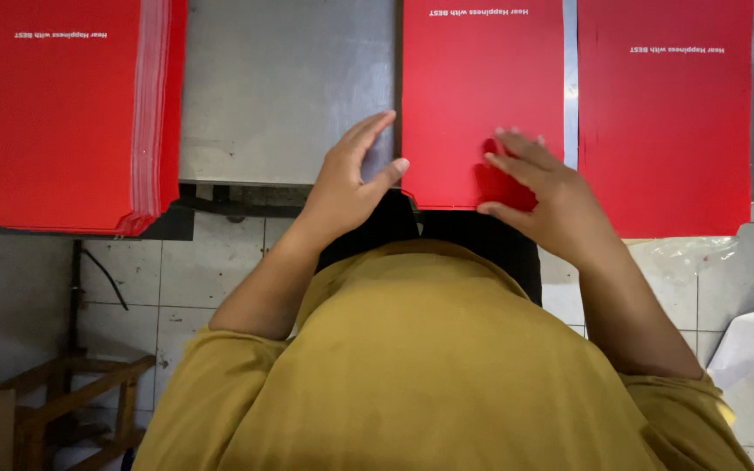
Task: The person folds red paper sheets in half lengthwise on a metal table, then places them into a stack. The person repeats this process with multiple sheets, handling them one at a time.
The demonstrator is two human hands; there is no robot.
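Grip loose: the right hand (538, 187) rests flat, fingers spread, on the middle red card sheet (482, 96) at the metal counter (281, 87) edge; the left hand (351, 179), open, steadies its side (sheet overhanging). Uneven pressure could probably skew or crease it.

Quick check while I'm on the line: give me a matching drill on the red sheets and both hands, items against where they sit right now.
Items
1. thick red stack
2. middle red sheet
3. right red sheet
4. left hand

Places
A. under the right hand
B. far left, overhanging the metal table
C. at the middle sheet's left edge
D. far right, untouched

Pairs: 1-B, 2-A, 3-D, 4-C
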